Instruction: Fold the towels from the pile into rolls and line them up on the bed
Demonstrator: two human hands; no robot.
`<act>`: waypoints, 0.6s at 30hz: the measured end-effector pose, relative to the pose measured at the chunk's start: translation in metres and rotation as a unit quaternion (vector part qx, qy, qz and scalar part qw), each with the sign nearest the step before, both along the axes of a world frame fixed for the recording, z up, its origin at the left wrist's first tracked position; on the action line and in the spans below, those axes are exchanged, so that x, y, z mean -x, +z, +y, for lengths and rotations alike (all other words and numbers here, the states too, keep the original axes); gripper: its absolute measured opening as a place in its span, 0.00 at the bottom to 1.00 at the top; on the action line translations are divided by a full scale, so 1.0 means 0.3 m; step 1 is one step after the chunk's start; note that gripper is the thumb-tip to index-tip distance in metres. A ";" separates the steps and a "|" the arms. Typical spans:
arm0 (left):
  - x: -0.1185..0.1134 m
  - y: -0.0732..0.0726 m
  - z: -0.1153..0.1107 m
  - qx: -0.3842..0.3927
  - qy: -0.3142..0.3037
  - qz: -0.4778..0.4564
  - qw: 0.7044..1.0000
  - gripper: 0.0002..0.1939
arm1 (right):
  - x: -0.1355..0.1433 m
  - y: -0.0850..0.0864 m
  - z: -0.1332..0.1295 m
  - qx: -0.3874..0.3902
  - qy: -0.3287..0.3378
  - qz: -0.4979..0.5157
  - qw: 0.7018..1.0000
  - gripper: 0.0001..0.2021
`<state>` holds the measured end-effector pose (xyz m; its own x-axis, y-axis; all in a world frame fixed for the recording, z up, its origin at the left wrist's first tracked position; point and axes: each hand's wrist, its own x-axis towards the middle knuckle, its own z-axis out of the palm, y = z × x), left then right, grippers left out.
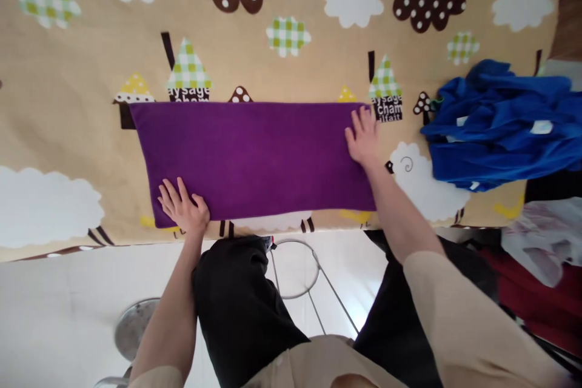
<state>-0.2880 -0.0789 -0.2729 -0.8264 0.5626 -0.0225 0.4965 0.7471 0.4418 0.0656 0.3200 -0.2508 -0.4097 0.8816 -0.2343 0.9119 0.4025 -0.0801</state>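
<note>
A purple cloth (259, 157) lies flat as a long rectangle on the patterned tablecloth (318, 73), close to the table's front edge. My left hand (184, 206) rests palm down on its lower left corner area, fingers spread. Near the cloth's upper right corner, my right hand (364, 136) presses flat with its fingers apart. Neither hand grips anything. The cloth looks smooth, and its left edge slants slightly.
A crumpled blue garment pile (504, 127) sits on the table at the right. Beyond it are a clear plastic bag (543, 236) and dark red fabric (536, 303). Below the table edge stand a round metal stool (136, 327) and a wire frame (295, 297).
</note>
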 end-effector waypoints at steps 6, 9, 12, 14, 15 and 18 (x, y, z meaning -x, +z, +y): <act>-0.023 0.019 0.004 -0.027 0.007 -0.021 0.999 0.36 | -0.046 0.078 0.154 -0.041 -0.101 -0.077 0.991 0.33; 0.049 0.060 -0.006 -0.041 0.017 -0.062 0.997 0.32 | 0.098 0.166 0.146 -0.025 0.007 -0.021 0.999 0.29; 0.176 0.173 -0.004 -0.006 0.038 -0.170 0.985 0.22 | 0.296 0.217 0.124 0.062 0.116 0.054 0.990 0.28; 0.212 0.288 0.014 0.016 0.031 -0.292 0.956 0.16 | 0.428 0.221 0.102 0.105 0.144 0.111 0.978 0.27; 0.195 0.346 0.028 0.007 0.023 -0.353 0.935 0.14 | 0.489 0.217 0.088 0.119 0.142 0.135 0.973 0.24; -0.020 0.468 0.075 -0.107 0.070 -0.479 0.869 0.11 | 0.636 0.200 0.043 0.144 0.136 0.145 0.969 0.18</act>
